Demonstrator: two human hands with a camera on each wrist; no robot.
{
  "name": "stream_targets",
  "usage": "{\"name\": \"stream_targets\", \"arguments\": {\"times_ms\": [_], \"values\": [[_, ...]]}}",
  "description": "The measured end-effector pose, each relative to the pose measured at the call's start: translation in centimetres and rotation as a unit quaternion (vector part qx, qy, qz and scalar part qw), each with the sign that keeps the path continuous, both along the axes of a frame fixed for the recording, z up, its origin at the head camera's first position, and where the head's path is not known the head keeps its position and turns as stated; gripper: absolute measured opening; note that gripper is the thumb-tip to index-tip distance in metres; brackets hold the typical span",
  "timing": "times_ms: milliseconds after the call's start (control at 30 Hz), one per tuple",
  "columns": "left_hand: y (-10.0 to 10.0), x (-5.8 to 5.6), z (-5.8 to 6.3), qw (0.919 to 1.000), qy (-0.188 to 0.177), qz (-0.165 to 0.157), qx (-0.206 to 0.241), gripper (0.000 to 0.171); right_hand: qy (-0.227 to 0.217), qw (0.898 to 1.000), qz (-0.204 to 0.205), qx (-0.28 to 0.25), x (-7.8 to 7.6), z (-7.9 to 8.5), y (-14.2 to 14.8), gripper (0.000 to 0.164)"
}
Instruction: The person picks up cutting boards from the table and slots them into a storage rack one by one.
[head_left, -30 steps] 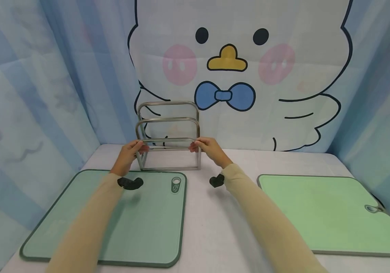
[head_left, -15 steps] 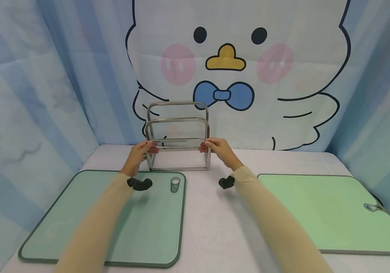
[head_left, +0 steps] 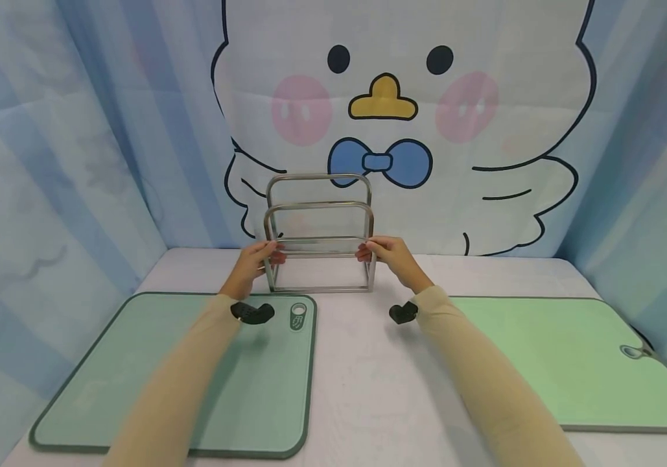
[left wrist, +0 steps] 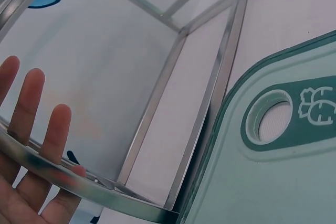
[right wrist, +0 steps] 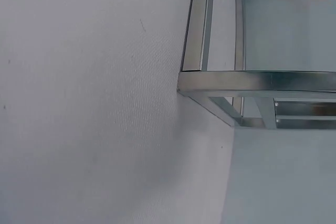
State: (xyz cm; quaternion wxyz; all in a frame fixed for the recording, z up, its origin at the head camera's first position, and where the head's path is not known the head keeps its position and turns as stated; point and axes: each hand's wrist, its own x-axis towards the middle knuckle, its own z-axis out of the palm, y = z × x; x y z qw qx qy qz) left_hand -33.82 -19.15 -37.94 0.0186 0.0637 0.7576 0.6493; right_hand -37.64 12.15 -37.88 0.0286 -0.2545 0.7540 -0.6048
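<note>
A silver metal rack [head_left: 318,205] with several rounded upright frames stands at the back of the white table. My left hand [head_left: 254,263] grips its left side at the front frame, thumb on the near side. In the left wrist view, fingers [left wrist: 31,93] of that hand reach past the metal bar. On the opposite side my right hand [head_left: 391,256] holds the same front frame between thumb and fingers. The right wrist view catches a lower corner of the rack [right wrist: 226,81], while the hand itself is out of that picture.
A dark-rimmed green cutting board [head_left: 251,389] lies on the left, its back edge close to the rack's foot. A lighter green cutting board [head_left: 566,363] lies on the right. Behind the table [head_left: 362,389] hangs a curtain [head_left: 391,214] with a cartoon print.
The rack has moved steadily to the right along the back of the table, both hands travelling with it. The two cutting boards have stayed in place.
</note>
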Motion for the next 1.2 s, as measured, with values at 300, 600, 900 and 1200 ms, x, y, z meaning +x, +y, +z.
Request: {"name": "stream_targets", "arguments": {"times_ms": [300,600,900,1200], "values": [[1.6,-0.2,0.2,1.0000,0.002,-0.003,0.006,0.052,0.006,1.000,-0.009,-0.001,0.2,0.1,1.7,0.037],[3.3,-0.5,0.3,0.9999,0.010,-0.009,0.009,0.049,-0.002,1.000,-0.018,-0.004,0.5,0.5,3.3,0.035],[5.0,-0.8,0.2,0.9998,0.009,-0.019,0.006,0.048,-0.004,1.000,-0.027,-0.001,0.5,0.4,5.0,0.036],[6.5,-0.9,0.0,0.9995,0.006,-0.026,0.016,0.046,-0.013,0.999,-0.047,0.009,1.0,0.4,6.6,0.035]]}}
